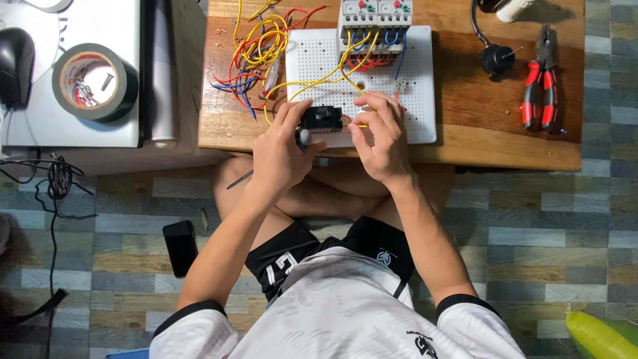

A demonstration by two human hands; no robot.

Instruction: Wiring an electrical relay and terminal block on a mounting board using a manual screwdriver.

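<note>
A white perforated board [412,86] lies on a low wooden table [478,126]. On its near edge sits a small black breaker [321,118]. My left hand [279,149] grips a screwdriver whose rounded handle end [303,137] shows by the breaker's left side, and its fingers touch the breaker. My right hand [379,136] pinches a yellow wire [319,81] at the breaker's right side. At the board's far edge stand two grey contactor blocks [375,16] with blue, red and yellow wires.
A tangle of loose coloured wires [256,50] lies left of the board. Red-handled pliers [539,80] and a black plug [497,58] rest at the table's right. A tape roll [93,81] holding screws sits on a white surface at left. A dark phone [181,247] lies on the floor.
</note>
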